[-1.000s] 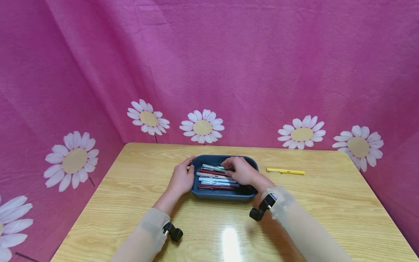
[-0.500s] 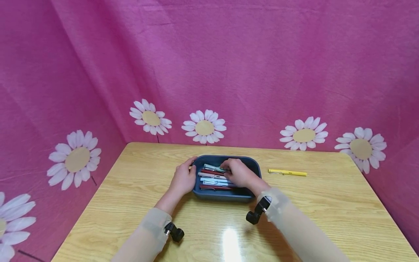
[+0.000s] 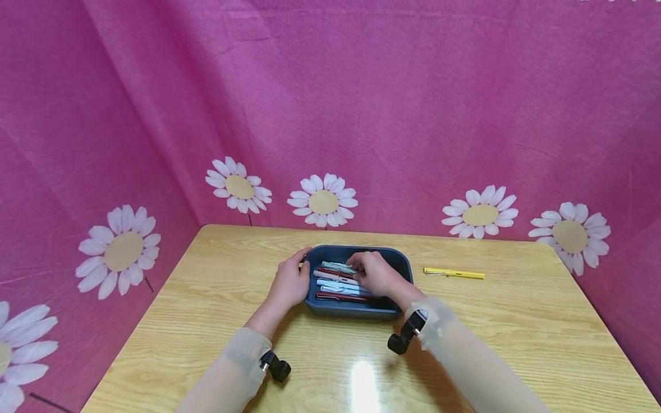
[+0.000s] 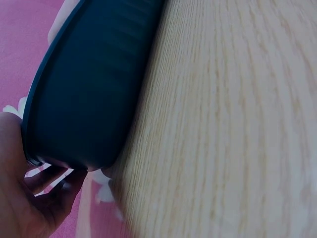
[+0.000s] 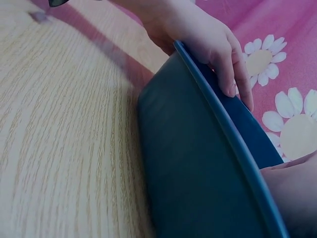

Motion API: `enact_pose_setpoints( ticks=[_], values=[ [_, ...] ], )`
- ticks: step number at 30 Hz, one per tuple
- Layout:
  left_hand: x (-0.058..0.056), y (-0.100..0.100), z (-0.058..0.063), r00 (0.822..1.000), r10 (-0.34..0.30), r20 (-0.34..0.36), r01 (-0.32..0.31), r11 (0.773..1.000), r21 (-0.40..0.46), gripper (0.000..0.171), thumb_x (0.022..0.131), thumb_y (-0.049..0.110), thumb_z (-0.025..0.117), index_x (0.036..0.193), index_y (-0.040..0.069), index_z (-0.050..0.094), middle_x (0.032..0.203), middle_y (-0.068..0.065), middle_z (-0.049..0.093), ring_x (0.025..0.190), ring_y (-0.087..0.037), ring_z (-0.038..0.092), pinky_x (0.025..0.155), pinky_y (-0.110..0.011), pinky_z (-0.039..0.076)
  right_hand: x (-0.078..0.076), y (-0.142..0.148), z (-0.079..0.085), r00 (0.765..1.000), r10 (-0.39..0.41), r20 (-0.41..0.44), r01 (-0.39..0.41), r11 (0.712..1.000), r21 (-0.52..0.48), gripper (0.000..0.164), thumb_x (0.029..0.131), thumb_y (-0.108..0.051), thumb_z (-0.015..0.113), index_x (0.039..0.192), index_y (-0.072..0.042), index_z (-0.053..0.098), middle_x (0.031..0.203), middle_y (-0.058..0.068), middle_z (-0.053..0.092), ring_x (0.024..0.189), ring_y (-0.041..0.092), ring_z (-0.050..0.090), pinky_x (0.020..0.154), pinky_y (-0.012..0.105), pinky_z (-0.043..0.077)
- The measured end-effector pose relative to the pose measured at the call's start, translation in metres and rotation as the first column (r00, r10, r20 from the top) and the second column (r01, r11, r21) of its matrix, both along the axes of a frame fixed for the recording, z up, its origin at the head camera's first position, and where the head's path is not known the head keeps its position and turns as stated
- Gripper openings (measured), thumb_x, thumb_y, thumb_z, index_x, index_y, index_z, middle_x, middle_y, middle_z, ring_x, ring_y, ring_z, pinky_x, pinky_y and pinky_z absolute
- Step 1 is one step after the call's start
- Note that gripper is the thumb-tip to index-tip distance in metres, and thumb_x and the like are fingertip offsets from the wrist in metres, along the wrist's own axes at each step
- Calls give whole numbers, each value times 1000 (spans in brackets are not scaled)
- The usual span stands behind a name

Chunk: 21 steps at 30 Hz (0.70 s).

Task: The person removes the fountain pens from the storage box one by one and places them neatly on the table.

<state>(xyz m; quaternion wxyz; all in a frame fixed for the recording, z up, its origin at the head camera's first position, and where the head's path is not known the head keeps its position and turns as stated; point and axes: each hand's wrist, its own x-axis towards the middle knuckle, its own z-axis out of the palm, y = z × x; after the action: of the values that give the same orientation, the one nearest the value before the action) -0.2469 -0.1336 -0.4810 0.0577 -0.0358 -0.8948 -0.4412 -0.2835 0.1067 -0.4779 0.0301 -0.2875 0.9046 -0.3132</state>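
A dark blue oblong box (image 3: 351, 313) stands on the table, with several clipped pens lying side by side in it. My left hand (image 3: 290, 282) grips its left end, thumb at the rim and fingers against the outer wall, as the left wrist view shows. Inside the box, my right hand (image 3: 378, 273) has curled fingers at the right end of a pale green pen (image 3: 334, 266), the farthest in the row. Nearer lie a pink pen (image 3: 330, 277), light blue pens (image 3: 338, 289) and a dark red pen (image 3: 338, 297). The right hand covers some pens' right ends.
A yellow pen (image 3: 457, 273) lies on the wooden table (image 3: 506, 321) to the right of the box. Behind and at the sides hangs a pink cloth (image 3: 392, 115) with white daisies. Each forearm carries a small black wrist camera (image 3: 276, 367).
The view has shifted slightly. My right forearm has come a little left and down, while its fingers stay at the pens. My left hand keeps its grip on the box.
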Motion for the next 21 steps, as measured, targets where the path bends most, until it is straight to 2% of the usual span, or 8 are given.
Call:
enact_pose_setpoints(
  ticks=[11,15,21],
  values=[
    [0,1,0,1000,6,1,-6,1000,-1,42,111,12,49,152,8,58,134,-17,68,125,-34,63,107,-52,49,3,3,11,1000,-10,18,11,1000,-13,33,91,15,62,119,2,75,114,12,73,103,23,67,91,43,59],
    [0,1,1,1000,1,11,-1,1000,4,42,112,13,48,153,8,57,135,-18,67,125,-33,63,107,-52,49,5,7,19,999,0,44,2,999,-41,33,95,14,60,122,2,74,118,11,73,102,20,64,91,41,58],
    [0,1,1,999,0,32,-1,1000,10,43,113,16,47,155,9,55,139,-18,65,128,-33,61,110,-53,47,11,16,32,999,14,45,-11,998,-58,30,100,9,61,127,0,73,123,12,72,110,22,66,97,45,57]
  ],
)
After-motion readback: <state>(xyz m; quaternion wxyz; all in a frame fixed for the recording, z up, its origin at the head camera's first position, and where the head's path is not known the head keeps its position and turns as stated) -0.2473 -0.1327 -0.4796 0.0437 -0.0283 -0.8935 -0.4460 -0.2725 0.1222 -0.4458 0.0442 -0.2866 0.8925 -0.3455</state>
